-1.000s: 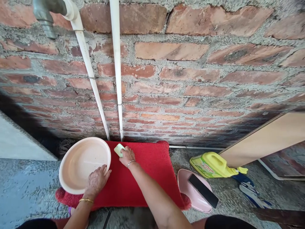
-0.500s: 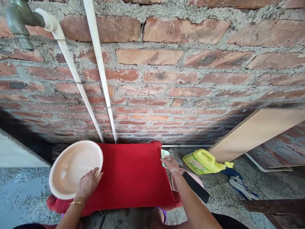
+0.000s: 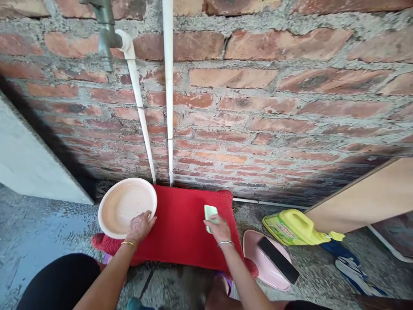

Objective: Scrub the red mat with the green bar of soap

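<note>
My left hand (image 3: 140,226) grips the right rim of a pale pink plastic basin (image 3: 124,202), which rests on the left end of a red mat (image 3: 183,228). The mat is spread flat, with shaggy, rolled edges showing at its corners. In my right hand (image 3: 220,227) is a small pale green scrub brush (image 3: 210,211), held over the right part of the mat. The brush's underside is hidden, so I cannot tell how firmly it touches the fabric.
A pink tray-like basin (image 3: 254,245) with a black phone-like slab (image 3: 278,260) across it is right of the mat. A yellow detergent jug (image 3: 298,226) lies nearby, before a leaning board (image 3: 361,202). White pipes (image 3: 169,94) and a tap (image 3: 105,38) line the brick wall.
My right hand has brought the green brush from the mat's right edge inward over its surface. My left hand stays on the basin's rim. The view has shifted left.
</note>
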`<state>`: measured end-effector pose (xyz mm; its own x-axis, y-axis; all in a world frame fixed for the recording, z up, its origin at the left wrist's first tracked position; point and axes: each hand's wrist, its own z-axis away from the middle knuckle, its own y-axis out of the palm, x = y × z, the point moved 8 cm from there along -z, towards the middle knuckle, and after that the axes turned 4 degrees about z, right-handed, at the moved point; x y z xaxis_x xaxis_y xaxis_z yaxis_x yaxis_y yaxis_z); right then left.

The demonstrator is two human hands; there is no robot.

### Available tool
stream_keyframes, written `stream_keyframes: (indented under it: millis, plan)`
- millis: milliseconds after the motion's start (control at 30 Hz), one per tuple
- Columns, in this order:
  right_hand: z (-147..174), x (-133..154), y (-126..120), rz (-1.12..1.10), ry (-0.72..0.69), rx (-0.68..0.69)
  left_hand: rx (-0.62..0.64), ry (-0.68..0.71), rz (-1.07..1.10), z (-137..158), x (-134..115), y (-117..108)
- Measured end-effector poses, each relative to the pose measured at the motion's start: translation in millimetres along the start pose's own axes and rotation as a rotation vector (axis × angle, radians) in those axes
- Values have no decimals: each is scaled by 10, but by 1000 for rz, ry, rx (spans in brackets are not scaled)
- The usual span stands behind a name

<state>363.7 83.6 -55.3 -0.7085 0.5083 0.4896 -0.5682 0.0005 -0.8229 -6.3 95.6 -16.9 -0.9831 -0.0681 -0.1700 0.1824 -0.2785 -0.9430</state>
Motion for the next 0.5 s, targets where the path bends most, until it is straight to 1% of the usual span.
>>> stream_keyframes:
  millis: [67,167,233,267,300,367,433,500]
  plan:
    - [215,574,388,33,-89,90,-13,13,17,-3,13,-13]
    - [517,1343,894,117,-236,160,-59,46,55,-17,37,-32]
    - [663,1704,1144,181,-331,184,-92,74,73,-23,47,-49]
    - [712,1824,1234,212,-371,195,-103,85,78,-23,50,-56]
    - [742,1902,1296,241,-405,206,-108,92,80,-21,53,-63]
    - [741,1932,1318,296,-445,214,-109,97,81,-13,54,-75]
    - [656,1793,1198,346,-436,197,-97,93,81,-4,52,-81]
    - [507,1493,958,383,-367,160,-76,91,84,2,45,-76]
